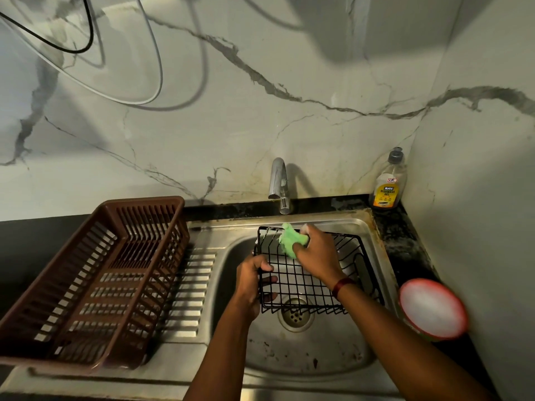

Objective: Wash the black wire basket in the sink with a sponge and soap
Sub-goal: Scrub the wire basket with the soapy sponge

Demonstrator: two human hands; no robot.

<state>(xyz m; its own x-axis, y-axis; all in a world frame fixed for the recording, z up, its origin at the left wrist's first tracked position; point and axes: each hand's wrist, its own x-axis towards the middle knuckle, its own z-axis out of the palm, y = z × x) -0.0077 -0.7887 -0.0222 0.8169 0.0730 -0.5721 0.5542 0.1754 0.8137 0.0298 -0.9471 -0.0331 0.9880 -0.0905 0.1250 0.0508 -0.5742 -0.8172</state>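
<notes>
The left hand (251,282) grips the left rim of the black wire basket (311,273), tilted over the sink (304,354) drain. The right hand (317,253) clutches a green sponge (289,240) against the basket's back edge, below the tap (279,183).

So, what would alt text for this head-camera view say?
A person's left hand grips a black wire basket over the steel sink while the right hand holds a green sponge against its far edge. A brown dish rack sits left of the sink; a dishwash gel bottle stands in the back right corner.
</notes>
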